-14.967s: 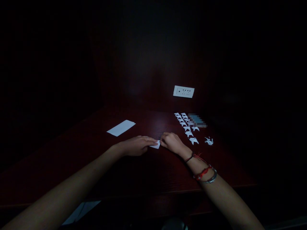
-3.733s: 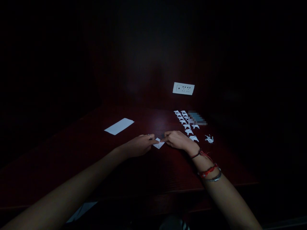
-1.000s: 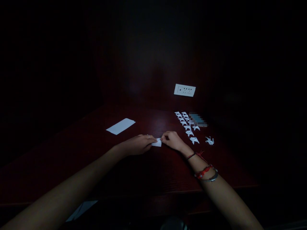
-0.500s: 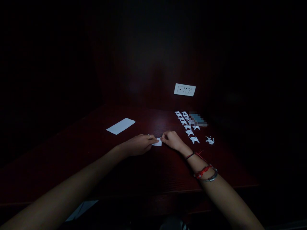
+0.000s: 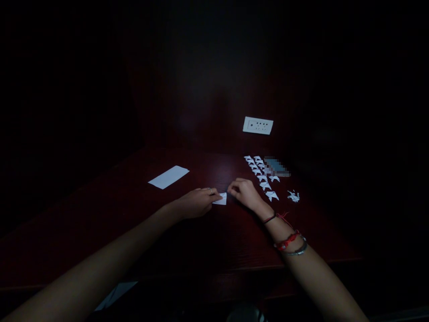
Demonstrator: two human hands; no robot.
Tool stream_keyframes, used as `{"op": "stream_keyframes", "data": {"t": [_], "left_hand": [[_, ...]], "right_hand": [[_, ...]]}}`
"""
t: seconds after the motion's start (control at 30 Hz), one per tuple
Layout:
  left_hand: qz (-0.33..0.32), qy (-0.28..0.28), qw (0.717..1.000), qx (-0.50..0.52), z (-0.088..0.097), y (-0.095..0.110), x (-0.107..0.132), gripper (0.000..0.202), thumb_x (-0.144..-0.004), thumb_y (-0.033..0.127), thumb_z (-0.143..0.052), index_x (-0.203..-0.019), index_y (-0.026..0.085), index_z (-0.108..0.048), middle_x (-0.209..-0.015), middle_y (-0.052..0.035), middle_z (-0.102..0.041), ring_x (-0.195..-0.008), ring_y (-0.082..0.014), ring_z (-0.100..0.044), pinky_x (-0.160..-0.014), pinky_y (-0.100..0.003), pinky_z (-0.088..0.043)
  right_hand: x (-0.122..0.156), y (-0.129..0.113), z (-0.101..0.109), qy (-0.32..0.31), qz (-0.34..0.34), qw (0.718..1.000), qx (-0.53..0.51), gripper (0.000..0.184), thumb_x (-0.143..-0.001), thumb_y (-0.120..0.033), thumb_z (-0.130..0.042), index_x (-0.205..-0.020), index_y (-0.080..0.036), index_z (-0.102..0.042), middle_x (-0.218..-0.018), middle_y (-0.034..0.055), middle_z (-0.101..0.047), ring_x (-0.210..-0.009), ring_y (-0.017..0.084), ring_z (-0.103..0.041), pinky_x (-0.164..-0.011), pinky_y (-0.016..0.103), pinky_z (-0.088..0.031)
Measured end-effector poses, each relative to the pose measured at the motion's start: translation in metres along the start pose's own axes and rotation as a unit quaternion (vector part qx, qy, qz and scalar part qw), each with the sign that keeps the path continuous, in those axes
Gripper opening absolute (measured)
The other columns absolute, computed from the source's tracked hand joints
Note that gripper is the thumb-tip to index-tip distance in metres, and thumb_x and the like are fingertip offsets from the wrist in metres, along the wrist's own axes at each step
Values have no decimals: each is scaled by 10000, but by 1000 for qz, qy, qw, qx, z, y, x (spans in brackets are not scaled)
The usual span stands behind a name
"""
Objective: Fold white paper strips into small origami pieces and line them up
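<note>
A small white folded paper piece (image 5: 221,199) lies on the dark red table (image 5: 187,232). My left hand (image 5: 197,202), a ring on one finger, presses its fingertips onto the piece's left edge. My right hand (image 5: 245,193) hovers just to the right of the piece, fingers curled and slightly apart, off the paper. Red and metal bracelets circle my right wrist. The light is very dim.
Several small folded white paper shapes (image 5: 262,176) lie in rows to the right, with one more folded piece (image 5: 292,196) farther right. A white paper strip (image 5: 169,176) lies at the left. A white wall socket (image 5: 258,125) sits behind. A blurred bluish object (image 5: 276,167) lies beside the rows.
My right hand has let go of the small paper piece and drawn slightly up and to the right. My left hand stays pressed on the piece.
</note>
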State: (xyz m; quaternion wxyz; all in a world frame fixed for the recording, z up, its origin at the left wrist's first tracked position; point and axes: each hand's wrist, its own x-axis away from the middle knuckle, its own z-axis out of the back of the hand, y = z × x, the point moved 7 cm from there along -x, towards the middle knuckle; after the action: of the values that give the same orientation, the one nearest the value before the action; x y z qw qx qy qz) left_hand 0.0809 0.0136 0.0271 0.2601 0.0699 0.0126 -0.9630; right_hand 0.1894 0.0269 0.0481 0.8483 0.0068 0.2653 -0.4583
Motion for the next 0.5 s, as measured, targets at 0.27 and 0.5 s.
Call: {"op": "stream_keyframes", "data": {"t": [0.27,0.5], "left_hand": [[9,-10,1000,13,-1,-1,1,461,-741,107,-338,-1175,262,-325,-1210,8,-381,-1059,-162,-362,-833,-294,-281],[4,-2,1000,23,0,-1,1,465,-741,115,-344,-1179,268,-315,-1205,23,-389,-1061,-154,-357,-837,-284,-274]], "right_hand": [[8,-14,-10,-108,94,989,37,185,-759,-176,-453,-863,-184,-606,-835,35,-550,-757,97,-517,-676,190,-372],[9,-20,-9,-135,78,986,62,250,-742,-138,-440,-935,-201,-586,-947,31,-584,-882,125,-523,-764,211,-377]]}}
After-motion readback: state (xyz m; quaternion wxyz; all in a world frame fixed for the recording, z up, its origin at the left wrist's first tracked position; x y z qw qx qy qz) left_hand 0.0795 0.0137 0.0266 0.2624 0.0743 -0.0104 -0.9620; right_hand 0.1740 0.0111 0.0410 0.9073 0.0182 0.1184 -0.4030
